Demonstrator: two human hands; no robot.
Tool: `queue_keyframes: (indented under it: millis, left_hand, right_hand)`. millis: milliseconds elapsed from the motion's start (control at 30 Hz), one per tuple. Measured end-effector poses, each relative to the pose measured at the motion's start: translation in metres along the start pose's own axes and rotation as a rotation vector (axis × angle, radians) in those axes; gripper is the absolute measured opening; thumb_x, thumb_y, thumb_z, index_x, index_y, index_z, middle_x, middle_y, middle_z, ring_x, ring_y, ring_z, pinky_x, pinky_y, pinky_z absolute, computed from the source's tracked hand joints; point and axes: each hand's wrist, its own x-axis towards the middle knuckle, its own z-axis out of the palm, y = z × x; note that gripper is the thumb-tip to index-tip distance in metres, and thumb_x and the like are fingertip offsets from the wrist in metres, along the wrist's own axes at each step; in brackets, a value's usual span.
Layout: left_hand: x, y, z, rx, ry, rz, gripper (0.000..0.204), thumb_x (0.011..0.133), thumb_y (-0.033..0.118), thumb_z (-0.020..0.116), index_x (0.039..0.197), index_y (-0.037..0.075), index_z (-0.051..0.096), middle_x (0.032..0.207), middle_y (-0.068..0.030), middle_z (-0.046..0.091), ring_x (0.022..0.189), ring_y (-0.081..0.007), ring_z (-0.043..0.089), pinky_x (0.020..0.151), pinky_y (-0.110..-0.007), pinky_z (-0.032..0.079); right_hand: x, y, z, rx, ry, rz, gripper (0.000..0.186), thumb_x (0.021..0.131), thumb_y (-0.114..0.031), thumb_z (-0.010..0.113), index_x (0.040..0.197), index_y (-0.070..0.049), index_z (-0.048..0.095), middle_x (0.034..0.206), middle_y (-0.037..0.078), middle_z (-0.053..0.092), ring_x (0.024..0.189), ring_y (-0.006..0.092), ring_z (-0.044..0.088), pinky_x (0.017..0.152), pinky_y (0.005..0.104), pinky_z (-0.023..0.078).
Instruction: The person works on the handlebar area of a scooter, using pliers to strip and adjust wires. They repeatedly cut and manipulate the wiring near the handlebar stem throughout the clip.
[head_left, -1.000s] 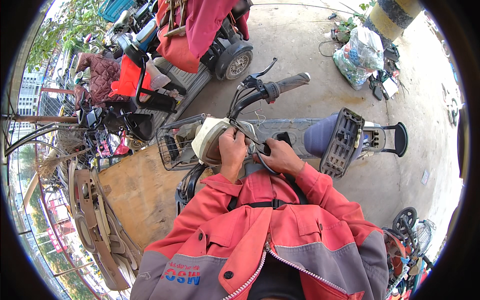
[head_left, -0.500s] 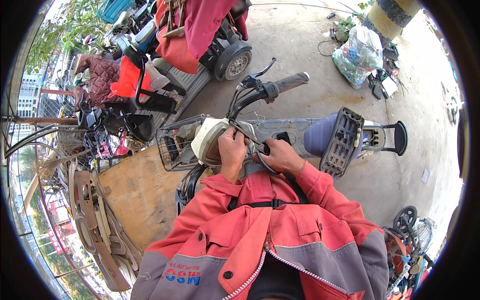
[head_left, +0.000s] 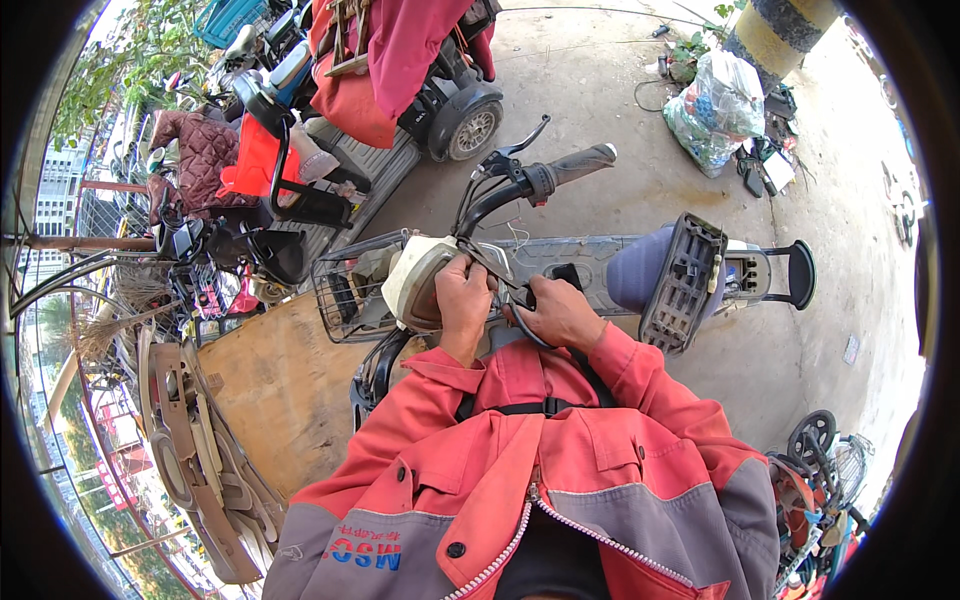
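Observation:
In front of my chest is an electric scooter's handlebar, with a cream-and-grey headlamp housing at its centre. My left hand is closed in a pinch against the housing's right side. What lies between its fingertips is hidden. Just to its right, my right hand is wrapped round dark scissors. Their black loop handle curves below the fingers, and the blades point up-left to the cables by the handlebar stem. The scooter's grey grip and brake lever stick out beyond my hands.
A wire basket is at the scooter's left end; its dark-undersided seat stands tipped up at right. A brown board lies left. Beyond are a loaded three-wheeler, a bag of bottles and a striped post.
Both hands stay in nearly the same place. My right hand has shifted very slightly, still gripping the scissors.

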Motion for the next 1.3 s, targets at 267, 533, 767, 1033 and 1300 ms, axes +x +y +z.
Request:
queue_keyframes:
  millis: [267, 533, 767, 1033, 1300]
  left_hand:
    - [-0.001, 0.000, 0.000, 0.008, -0.002, 0.012, 0.018, 0.094, 0.004, 0.054, 0.083, -0.003, 0.066, 0.064, -0.0016, 0.060, 0.053, -0.0074, 0.051, 0.047, -0.024, 0.038]
    - [-0.001, 0.000, 0.001, 0.003, 0.002, 0.003, 0.017, 0.093, 0.004, 0.054, 0.083, -0.002, 0.066, 0.065, -0.0006, 0.059, 0.053, -0.0066, 0.049, 0.047, -0.025, 0.036]
    - [0.008, -0.018, -0.011, 0.026, 0.036, 0.053, 0.017, 0.089, 0.002, 0.053, 0.076, -0.002, 0.063, 0.061, -0.0006, 0.057, 0.051, -0.0078, 0.048, 0.046, -0.027, 0.036]
    - [0.014, -0.023, -0.011, -0.008, -0.023, 0.059, 0.017, 0.091, 0.000, 0.055, 0.076, 0.000, 0.062, 0.061, 0.0022, 0.053, 0.051, -0.0052, 0.043, 0.045, -0.024, 0.030]
    - [0.022, -0.030, -0.011, 0.044, -0.005, 0.085, 0.015, 0.091, 0.001, 0.054, 0.077, 0.003, 0.061, 0.059, 0.0001, 0.053, 0.042, -0.0073, 0.043, 0.038, -0.025, 0.028]
  right_hand:
    - [-0.001, 0.003, 0.004, -0.061, 0.002, -0.013, 0.066, 0.083, -0.055, 0.069, 0.087, 0.010, 0.057, 0.074, 0.029, 0.064, 0.075, 0.0467, 0.065, 0.067, 0.0508, 0.051]
    - [0.000, 0.003, 0.005, -0.073, -0.006, 0.010, 0.068, 0.083, -0.057, 0.067, 0.089, 0.010, 0.057, 0.078, 0.029, 0.065, 0.077, 0.0465, 0.065, 0.069, 0.0506, 0.051]
    - [0.000, -0.005, 0.006, -0.115, -0.052, 0.038, 0.062, 0.085, -0.052, 0.064, 0.100, 0.008, 0.059, 0.086, 0.031, 0.068, 0.083, 0.0468, 0.067, 0.074, 0.0528, 0.053]
    - [-0.001, 0.002, 0.007, -0.055, -0.050, 0.019, 0.062, 0.088, -0.054, 0.060, 0.096, 0.007, 0.060, 0.087, 0.030, 0.067, 0.082, 0.0468, 0.066, 0.072, 0.0524, 0.053]
    - [0.000, 0.005, 0.011, -0.050, -0.036, 0.014, 0.059, 0.087, -0.051, 0.061, 0.098, 0.008, 0.060, 0.088, 0.031, 0.067, 0.083, 0.0476, 0.066, 0.074, 0.0523, 0.052]
